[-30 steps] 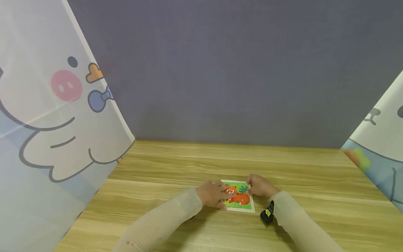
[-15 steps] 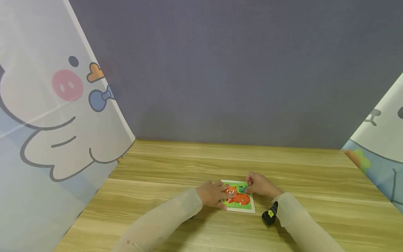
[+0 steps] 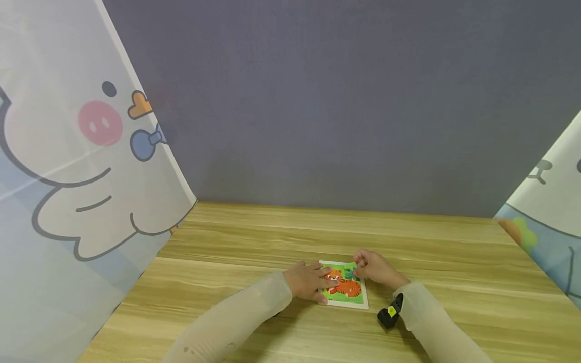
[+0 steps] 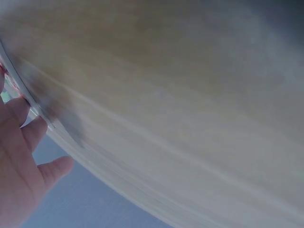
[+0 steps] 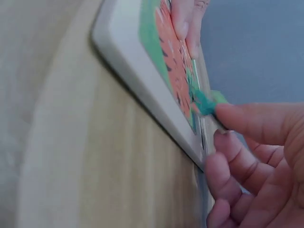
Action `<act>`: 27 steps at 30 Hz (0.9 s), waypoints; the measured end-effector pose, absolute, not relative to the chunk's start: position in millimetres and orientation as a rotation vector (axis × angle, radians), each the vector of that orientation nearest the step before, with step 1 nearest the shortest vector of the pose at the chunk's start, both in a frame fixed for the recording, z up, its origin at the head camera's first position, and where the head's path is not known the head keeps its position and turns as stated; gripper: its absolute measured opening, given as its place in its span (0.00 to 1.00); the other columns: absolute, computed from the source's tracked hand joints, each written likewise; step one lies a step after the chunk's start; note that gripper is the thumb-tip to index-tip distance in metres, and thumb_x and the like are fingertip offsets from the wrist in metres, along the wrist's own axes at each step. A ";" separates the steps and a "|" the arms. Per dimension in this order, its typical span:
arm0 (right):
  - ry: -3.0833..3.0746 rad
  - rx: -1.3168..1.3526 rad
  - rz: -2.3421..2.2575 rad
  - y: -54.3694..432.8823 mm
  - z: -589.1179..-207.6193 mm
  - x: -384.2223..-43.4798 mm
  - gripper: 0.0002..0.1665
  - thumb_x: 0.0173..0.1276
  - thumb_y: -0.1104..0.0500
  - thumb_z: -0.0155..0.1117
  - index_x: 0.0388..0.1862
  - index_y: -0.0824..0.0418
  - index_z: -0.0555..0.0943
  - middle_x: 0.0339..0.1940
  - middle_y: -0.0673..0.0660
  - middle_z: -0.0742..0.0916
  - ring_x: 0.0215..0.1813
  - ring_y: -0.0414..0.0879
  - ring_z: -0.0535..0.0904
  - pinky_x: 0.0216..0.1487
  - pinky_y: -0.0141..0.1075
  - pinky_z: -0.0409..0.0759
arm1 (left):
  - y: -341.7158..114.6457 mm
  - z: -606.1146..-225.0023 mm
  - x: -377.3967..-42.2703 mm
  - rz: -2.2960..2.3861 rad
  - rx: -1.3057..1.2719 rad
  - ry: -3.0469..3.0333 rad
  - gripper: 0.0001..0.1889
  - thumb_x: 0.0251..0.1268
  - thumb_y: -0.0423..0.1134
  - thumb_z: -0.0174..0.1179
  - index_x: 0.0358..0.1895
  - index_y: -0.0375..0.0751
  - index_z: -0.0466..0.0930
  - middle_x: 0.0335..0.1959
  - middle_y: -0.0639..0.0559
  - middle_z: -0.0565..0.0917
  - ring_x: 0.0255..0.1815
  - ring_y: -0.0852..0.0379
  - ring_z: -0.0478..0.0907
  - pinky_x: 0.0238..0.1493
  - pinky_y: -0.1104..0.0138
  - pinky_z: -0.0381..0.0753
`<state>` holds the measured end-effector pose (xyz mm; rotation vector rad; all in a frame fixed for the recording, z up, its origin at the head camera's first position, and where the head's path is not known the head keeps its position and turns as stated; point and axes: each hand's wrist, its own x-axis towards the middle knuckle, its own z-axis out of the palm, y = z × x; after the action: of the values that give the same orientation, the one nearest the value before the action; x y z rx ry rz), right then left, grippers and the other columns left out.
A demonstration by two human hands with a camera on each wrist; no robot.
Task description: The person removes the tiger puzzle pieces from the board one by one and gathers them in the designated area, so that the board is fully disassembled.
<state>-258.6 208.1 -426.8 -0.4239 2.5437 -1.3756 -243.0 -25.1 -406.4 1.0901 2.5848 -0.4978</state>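
Head view | left hand (image 3: 306, 281) is resting spread-fingered on tiger puzzle (image 3: 349, 290) at nine o'clock | right hand (image 3: 378, 267) is pinching green puzzle piece (image 5: 205, 103) at one o'clock

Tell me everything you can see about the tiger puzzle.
The tiger puzzle is a flat, squarish board: pale rim, orange striped tiger on green, material unclear. It lies on the wood-grained table. The left grip rests spread on its left side; the right grip pinches a tilted green piece at its far right corner.
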 end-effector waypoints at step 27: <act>2.517 -0.275 -1.519 230.5 -426.7 -260.3 0.27 0.69 0.73 0.59 0.65 0.84 0.70 0.36 0.60 0.86 0.31 0.41 0.84 0.37 0.35 0.87 | -29.5 -408.3 -246.0 -0.446 1.054 2.560 0.34 0.73 0.69 0.44 0.80 0.79 0.48 0.84 0.67 0.49 0.84 0.62 0.50 0.79 0.54 0.64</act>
<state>-260.3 230.5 -426.7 -0.2753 2.5168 -1.5192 -246.0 -29.5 -408.3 1.0537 2.5602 -0.4462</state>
